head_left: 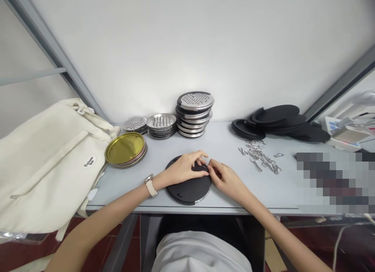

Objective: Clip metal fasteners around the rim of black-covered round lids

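A round black disc (187, 188) lies flat near the front edge of the table, a strip of shiny metal rim showing at its lower right. My left hand (187, 168) rests over it, fingers curled and thumb pressed at its upper right, holding it down. At that same edge my right hand (224, 178) is closed in a pinch beside the left fingertips. Between the two hands shows a small metal snap hook (204, 166), mostly hidden by the fingers. More snap hooks (258, 155) lie in a loose pile to the right.
Behind stand stacked graters: silver ones (161, 123) and a taller black-rimmed stack (195, 108). Gold lids (125, 147) sit at left next to a cream bag (55, 159). Black discs (275, 118) are heaped at back right. A blurred patch covers the table's right end.
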### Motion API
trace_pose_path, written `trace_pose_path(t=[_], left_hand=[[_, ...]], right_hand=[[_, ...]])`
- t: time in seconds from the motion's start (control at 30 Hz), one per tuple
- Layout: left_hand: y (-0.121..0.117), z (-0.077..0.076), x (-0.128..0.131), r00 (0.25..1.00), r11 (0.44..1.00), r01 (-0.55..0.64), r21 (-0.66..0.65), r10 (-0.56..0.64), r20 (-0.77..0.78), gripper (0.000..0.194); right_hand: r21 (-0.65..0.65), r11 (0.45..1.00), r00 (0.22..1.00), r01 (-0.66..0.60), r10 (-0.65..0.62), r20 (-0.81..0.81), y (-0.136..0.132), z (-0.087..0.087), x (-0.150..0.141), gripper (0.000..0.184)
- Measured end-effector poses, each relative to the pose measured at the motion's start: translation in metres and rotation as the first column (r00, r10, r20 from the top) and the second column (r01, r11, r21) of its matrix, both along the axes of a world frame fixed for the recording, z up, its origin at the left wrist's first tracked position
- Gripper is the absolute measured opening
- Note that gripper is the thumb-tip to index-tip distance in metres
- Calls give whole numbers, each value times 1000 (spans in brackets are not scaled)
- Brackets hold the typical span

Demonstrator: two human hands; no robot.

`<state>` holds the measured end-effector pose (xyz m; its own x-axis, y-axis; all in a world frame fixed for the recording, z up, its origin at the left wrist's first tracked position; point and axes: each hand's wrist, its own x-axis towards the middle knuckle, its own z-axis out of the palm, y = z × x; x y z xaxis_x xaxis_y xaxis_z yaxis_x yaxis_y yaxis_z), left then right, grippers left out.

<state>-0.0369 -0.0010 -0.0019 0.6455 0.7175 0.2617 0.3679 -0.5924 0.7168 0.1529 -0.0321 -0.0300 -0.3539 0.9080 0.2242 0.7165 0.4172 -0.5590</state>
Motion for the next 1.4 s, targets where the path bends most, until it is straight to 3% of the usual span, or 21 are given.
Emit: trace_pose_path(t=[0.5,1.4], left_hand=[[3,-4,3,995,972,-57,-229,74,67,37],[4,-6,7,989,967,40,-253,-1,151,32]], right_hand=[[-28,1000,1000,10,-10,5,-3,1,2,23],[-268,963,998,-33,16,-66,-4,13,12,17]])
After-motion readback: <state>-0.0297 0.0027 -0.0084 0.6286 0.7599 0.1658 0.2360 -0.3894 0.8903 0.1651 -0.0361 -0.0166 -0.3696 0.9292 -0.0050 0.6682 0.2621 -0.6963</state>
